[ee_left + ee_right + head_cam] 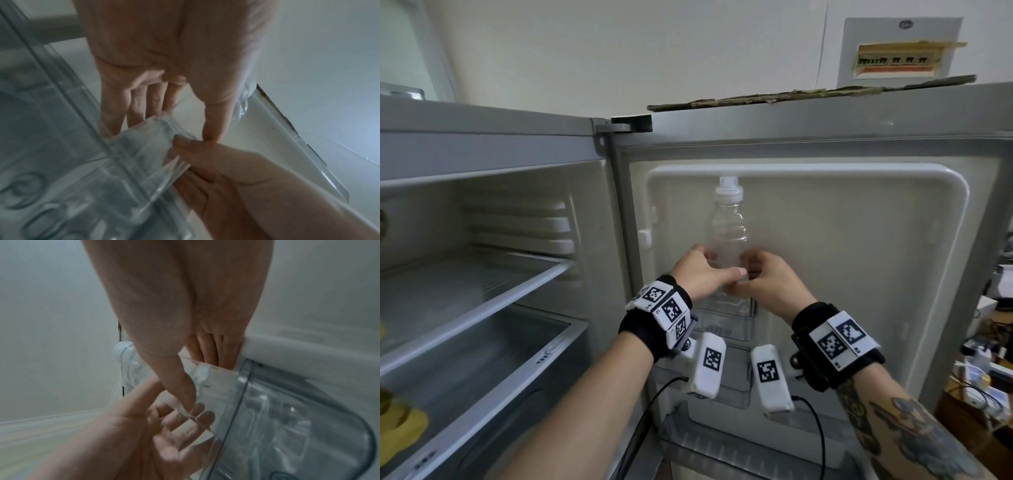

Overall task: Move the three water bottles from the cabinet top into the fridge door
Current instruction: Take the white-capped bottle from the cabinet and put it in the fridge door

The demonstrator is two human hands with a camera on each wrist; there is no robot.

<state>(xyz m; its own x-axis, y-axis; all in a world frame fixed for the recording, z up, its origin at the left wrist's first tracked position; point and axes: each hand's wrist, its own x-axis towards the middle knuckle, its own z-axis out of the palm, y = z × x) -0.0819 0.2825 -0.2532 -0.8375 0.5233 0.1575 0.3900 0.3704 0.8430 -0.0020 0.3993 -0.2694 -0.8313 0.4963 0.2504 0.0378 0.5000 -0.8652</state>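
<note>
Both hands wrapped round one clear bottle (726, 236), left hand (703, 274) on its left side, right hand (767, 281) on its right, thumbs meeting in front. Bottle upright with white cap on top, its base down inside the clear door bin (726, 329) of the open fridge door (859, 240). Wire shelves (482, 281) of the fridge interior at left.

Head cam forward; wrist cams close-up, share bottle (727, 236).
</note>
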